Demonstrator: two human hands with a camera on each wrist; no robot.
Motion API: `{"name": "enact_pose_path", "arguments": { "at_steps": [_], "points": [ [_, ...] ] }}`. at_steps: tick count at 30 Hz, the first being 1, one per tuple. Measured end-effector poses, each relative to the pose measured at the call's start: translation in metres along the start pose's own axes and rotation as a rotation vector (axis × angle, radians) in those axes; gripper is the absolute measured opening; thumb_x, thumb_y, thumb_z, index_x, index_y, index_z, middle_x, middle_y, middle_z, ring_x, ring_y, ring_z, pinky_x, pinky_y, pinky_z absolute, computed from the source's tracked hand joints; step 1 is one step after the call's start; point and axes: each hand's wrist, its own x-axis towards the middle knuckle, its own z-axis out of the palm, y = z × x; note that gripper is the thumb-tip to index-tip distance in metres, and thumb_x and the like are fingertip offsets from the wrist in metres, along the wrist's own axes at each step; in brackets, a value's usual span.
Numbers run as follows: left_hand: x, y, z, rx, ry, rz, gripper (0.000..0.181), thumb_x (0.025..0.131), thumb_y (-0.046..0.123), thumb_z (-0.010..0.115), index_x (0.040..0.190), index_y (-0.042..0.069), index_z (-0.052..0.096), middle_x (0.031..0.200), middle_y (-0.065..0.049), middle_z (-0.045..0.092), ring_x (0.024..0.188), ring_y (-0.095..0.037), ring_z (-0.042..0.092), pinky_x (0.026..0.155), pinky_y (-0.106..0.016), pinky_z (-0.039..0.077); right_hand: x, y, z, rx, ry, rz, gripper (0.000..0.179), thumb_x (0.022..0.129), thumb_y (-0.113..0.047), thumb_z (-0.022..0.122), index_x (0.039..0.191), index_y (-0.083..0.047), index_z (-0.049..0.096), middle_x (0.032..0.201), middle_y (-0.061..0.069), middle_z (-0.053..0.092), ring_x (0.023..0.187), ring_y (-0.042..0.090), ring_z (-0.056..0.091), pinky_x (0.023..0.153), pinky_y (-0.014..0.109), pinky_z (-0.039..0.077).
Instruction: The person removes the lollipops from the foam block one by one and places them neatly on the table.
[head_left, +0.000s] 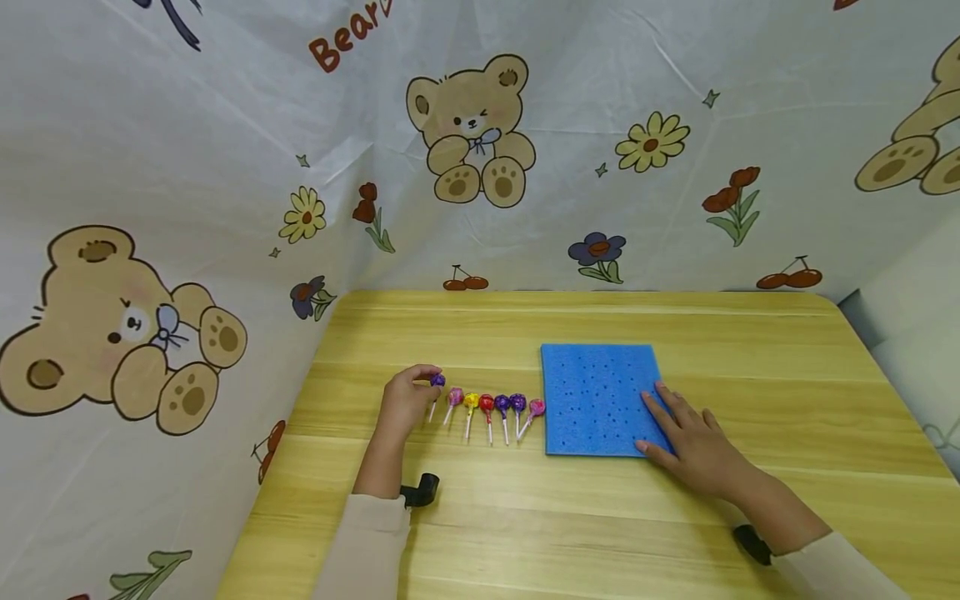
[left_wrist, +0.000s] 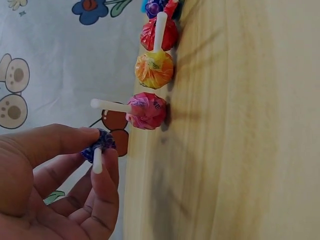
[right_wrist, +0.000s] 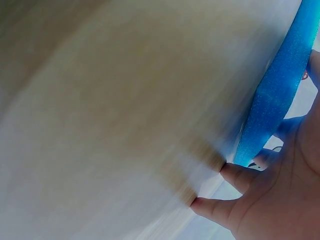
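A purple-wrapped lollipop [left_wrist: 104,142] is pinched between the thumb and fingers of my left hand [head_left: 407,402], at the left end of a row of lollipops. Its white stick points down in the head view. Beside it in the row lie a pink lollipop [head_left: 455,396], a yellow lollipop [head_left: 471,401], a red lollipop [head_left: 487,403], two purple ones and another pink lollipop [head_left: 536,407]. A blue foam board [head_left: 600,400] dotted with small holes lies to the right of them. Spread fingers of my right hand [head_left: 693,442] rest on the board's right edge, some touching the table.
The wooden table [head_left: 480,533] has its far edge against a white cloth [head_left: 570,67] printed with bears and flowers. The cloth also runs along the left side. Black wrist mounts [head_left: 422,490] sit at both forearms.
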Motion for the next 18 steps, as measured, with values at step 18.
{"name": "enact_pose_path", "arguments": {
  "at_steps": [18],
  "points": [
    [0.003, -0.015, 0.004, 0.177, -0.015, -0.003, 0.021, 0.089, 0.007, 0.074, 0.110, 0.009, 0.072, 0.106, -0.009, 0.070, 0.097, -0.025, 0.066, 0.078, -0.033, 0.054, 0.001, 0.003, 0.002, 0.001, -0.001, -0.009, 0.082, 0.097, -0.051, 0.061, 0.161, -0.011, 0.027, 0.165, 0.023, 0.022, 0.145, 0.053, 0.030, 0.103, 0.082, 0.025]
  ]
}}
